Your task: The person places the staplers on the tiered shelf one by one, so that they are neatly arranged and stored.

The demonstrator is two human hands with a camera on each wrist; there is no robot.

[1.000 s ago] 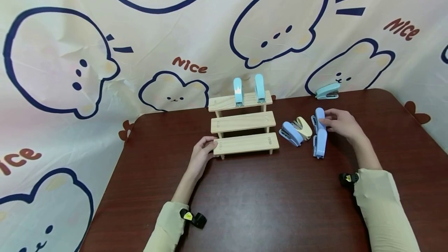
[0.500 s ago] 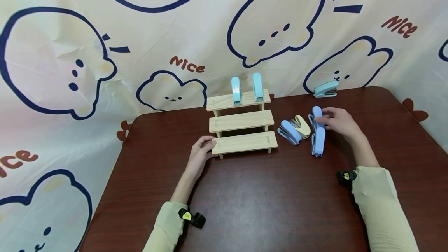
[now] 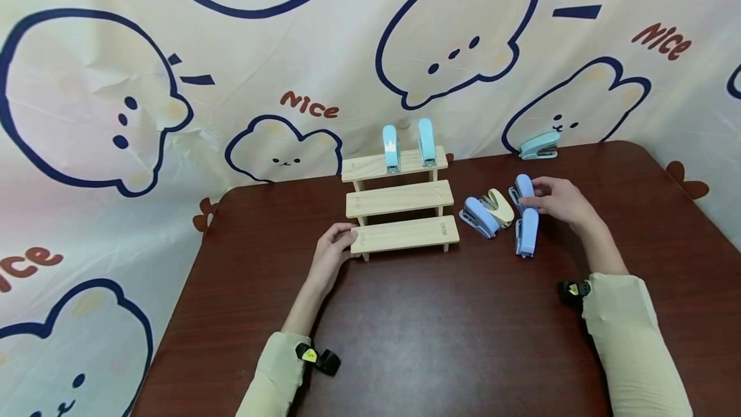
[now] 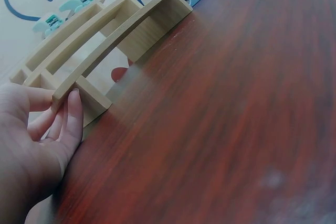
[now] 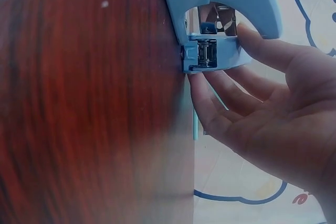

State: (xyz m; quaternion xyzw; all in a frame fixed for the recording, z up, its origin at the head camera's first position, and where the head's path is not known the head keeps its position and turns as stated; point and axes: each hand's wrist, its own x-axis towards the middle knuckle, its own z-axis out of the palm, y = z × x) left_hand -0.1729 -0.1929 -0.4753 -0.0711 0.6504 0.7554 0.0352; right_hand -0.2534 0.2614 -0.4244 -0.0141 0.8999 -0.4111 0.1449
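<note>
A three-tier wooden rack [image 3: 399, 199] stands at the back of the table. My left hand [image 3: 332, 253] pinches the left end of its lowest shelf, thumb above and fingers below in the left wrist view. Two light-blue staplers [image 3: 523, 188] lie end to end right of the rack. My right hand [image 3: 561, 201] grips the farther one, thumb over its top in the head view. In the right wrist view, fingers [image 5: 220, 103] are against the base of this stapler [image 5: 223, 51], whose front end gapes. Another blue stapler [image 3: 479, 219] and a cream stapler [image 3: 499, 208] lie between hand and rack.
Two turquoise staplers [image 3: 391, 148] stand on the rack's top shelf. Another turquoise stapler [image 3: 539, 147] lies at the table's back right edge. A printed cloth [image 3: 260, 69] hangs right behind the table [image 3: 440, 340].
The head view has shifted slightly. My right thumb sits a little farther left over the stapler. My left hand keeps its hold on the rack.
</note>
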